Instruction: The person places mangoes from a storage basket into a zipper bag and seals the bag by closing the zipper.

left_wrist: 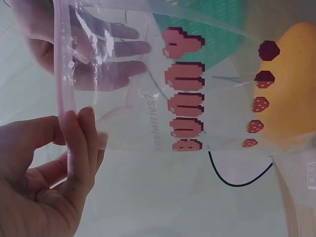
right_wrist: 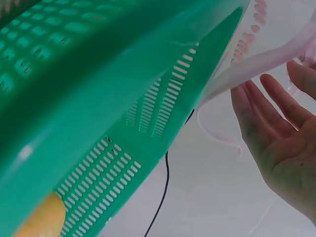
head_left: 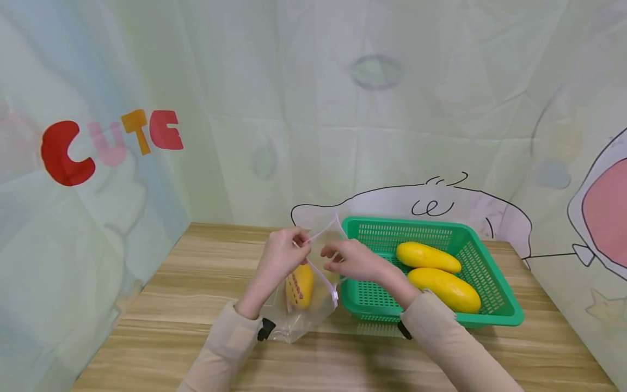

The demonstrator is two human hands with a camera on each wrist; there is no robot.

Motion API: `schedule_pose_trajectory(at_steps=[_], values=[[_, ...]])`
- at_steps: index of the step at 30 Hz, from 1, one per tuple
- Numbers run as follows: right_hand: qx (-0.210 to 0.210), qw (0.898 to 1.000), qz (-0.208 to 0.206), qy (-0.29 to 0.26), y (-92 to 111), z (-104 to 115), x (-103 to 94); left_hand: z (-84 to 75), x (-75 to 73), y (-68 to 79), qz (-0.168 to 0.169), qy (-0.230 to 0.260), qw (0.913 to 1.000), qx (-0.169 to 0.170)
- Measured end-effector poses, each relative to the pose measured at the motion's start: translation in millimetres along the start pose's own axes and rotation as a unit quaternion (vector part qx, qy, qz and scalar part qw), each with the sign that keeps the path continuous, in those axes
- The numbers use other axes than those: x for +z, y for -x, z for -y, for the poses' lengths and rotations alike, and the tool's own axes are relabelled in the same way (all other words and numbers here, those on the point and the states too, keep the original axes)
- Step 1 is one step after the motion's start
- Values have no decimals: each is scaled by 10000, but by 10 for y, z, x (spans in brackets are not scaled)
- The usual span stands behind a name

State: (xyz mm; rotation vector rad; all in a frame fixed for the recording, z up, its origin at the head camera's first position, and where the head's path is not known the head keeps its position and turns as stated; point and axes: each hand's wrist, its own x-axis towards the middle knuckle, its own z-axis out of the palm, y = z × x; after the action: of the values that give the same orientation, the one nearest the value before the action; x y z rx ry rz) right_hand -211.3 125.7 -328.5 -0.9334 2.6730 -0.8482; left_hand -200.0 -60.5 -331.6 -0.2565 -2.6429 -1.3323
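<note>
A clear bag [head_left: 320, 296] is held up by its mouth just left of the green basket [head_left: 490, 275] on the desk [head_left: 196, 283]. By the left hand [head_left: 284, 250], its pale pink zip [head_left: 320, 275] is pinched between thumb and fingers; at the mouth, the fingers of the right hand [head_left: 357, 259] are loosely extended with no grip seen, and whether the film is touched by them cannot be told. One yellow fruit [head_left: 305, 286] is contained low in the bag, behind the printed letters [left_wrist: 185, 98]. The bag is judged very light, limp and slick, easily creased and likely to be folded inward unless both lips are held; it is best taken by the stiffer zip, clear of the slider [head_left: 335, 297]. By the fruit inside, the bottom is probably weighed down and steadied. Two more yellow fruits [head_left: 444, 289] are held in the basket, side by side; these are judged fairly heavy, smooth and bruisable, so they would best be grasped round the thick middle, without a hard squeeze.
</note>
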Motion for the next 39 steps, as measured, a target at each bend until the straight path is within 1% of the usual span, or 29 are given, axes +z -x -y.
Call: schedule_pose_trajectory(at_steps=[8, 11, 16, 23, 29, 34, 39], values=[[-203, 9981, -347, 470, 138, -29, -125, 7, -1, 1, -69, -11, 10000, -10], [-197, 9966, -434, 669, 185, -47, -151, 9, -3, -1, -93, -24, 10000, 17], [-129, 9948, -467, 895, 254, -76, -175, 4, -15, 1, -97, 9, 10000, 4], [-183, 9932, -645, 951, 334, -147, -208, 19, -27, -7, -128, 24, 9999, -22], [-111, 9924, -752, 966, 397, -248, -242, 21, -44, -5, -134, 99, 9999, -42], [29, 9912, -768, 1074, 458, -331, -290, 10, -65, -12, -136, 112, 9998, -101], [222, 9911, -673, 1131, 532, -430, -348, -12, -87, -23, -140, 156, 9996, -178]])
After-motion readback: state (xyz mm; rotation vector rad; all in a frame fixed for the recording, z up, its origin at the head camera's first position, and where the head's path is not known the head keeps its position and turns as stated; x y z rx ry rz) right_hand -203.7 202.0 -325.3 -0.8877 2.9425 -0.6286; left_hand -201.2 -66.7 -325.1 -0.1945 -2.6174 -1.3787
